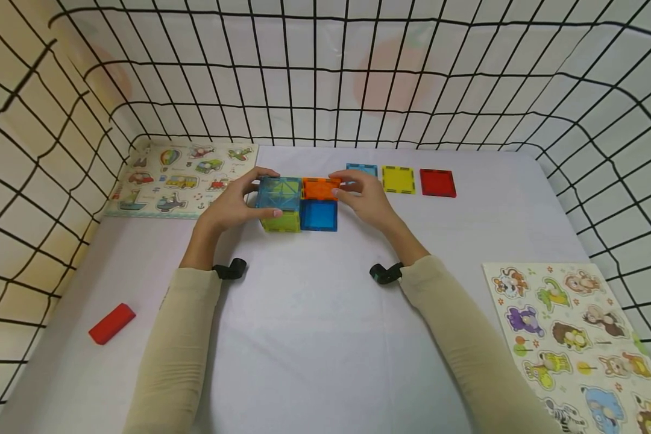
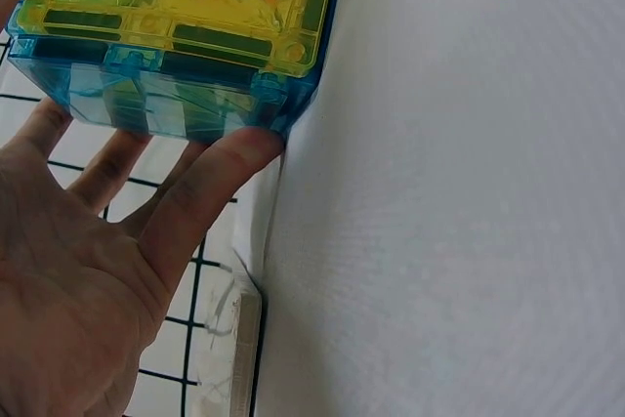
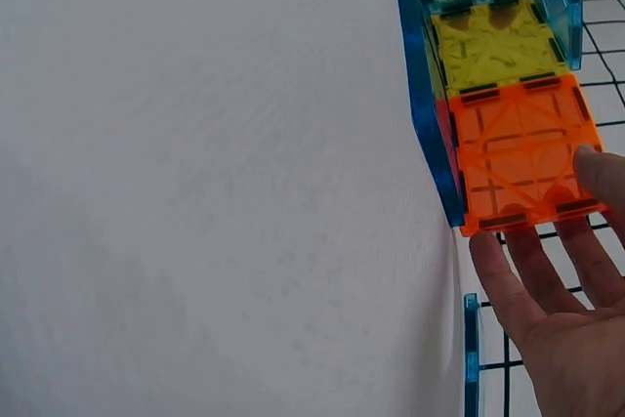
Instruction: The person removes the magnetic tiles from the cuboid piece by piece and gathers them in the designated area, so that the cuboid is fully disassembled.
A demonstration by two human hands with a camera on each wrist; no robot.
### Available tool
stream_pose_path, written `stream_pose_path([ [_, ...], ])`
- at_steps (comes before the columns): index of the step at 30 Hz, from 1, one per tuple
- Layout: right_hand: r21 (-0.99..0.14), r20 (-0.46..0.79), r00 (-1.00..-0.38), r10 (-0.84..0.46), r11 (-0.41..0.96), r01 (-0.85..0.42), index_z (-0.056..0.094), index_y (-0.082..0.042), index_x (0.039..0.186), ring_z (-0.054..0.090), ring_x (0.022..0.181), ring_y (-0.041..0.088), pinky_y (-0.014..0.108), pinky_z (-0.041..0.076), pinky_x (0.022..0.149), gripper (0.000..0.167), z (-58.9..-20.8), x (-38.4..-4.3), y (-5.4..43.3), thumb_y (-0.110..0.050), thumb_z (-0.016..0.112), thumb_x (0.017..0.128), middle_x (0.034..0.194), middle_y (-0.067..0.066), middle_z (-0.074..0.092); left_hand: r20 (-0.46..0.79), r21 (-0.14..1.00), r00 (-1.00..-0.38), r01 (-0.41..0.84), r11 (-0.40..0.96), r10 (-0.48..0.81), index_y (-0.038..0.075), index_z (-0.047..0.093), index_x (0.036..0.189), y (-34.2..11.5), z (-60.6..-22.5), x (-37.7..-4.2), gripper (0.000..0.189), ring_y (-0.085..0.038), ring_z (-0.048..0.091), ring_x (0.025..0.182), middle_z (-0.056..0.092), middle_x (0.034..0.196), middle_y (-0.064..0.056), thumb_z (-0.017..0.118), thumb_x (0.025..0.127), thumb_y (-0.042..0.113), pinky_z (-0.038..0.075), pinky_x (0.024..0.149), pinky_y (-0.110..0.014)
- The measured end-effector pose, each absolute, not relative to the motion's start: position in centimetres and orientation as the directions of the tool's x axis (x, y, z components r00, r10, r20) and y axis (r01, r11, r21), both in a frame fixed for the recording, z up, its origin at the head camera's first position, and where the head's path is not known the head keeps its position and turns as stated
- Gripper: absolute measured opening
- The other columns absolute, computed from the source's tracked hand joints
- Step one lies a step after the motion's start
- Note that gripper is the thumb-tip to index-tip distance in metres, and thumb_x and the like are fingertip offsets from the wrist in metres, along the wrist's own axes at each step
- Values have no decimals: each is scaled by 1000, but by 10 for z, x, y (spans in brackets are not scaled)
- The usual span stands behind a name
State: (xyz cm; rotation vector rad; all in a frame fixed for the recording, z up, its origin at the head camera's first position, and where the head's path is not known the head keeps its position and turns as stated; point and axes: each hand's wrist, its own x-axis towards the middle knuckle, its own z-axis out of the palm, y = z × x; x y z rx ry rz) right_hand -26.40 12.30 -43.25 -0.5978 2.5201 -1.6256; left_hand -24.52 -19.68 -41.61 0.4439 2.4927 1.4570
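Note:
My left hand [image 1: 232,202] grips the left side of a box of see-through magnetic tiles [image 1: 279,194], thumb at the front and fingers behind. Blue and yellow-green tiles make up this box; in the left wrist view its blue side [image 2: 156,104] meets the fingertips. An orange magnetic tile [image 3: 522,148] stands against the box's right side, and my right hand [image 1: 369,200] pinches its outer edge. The thumb lies on the orange face, the fingers at its far edge. A dark blue tile [image 1: 319,216] lies flat on the cloth just in front of the orange one.
Behind the right hand lies a light blue tile [image 1: 362,169], then a yellow tile [image 1: 398,179] and a red tile [image 1: 437,182]. A vehicle picture board [image 1: 187,175], an animal board [image 1: 575,331] and a red block [image 1: 111,323] rest on the cloth. Black wire mesh [image 1: 314,72] encloses the table.

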Motion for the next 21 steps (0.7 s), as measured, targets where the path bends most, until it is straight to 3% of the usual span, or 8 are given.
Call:
stream_pose_path([
  [7,-876,125,-942,-312,410,-253,72,-17,125,64,122,25,41,55,103,25,-434,-265,119,-25,65,103,130,3,68,-45,874,-931,139,465,362,36,52,141,-196,-418,-247,71,-39,42,144,48,154,3,88,80,39,36,115,-66],
  [14,-898,100,-959,-264,391,-202,72,-14,126,64,125,24,41,53,107,28,-435,-263,122,-27,66,102,131,5,67,-52,871,-931,134,472,361,37,52,141,-196,-417,-247,70,-38,42,144,47,155,4,88,81,39,36,116,-65],
  [21,-941,101,-968,-230,293,-168,70,-9,128,66,119,25,30,60,90,30,-434,-262,128,-22,67,101,134,8,65,-58,865,-933,130,484,354,34,51,142,-194,-416,-246,71,-38,41,144,46,157,3,88,81,37,34,116,-66],
])
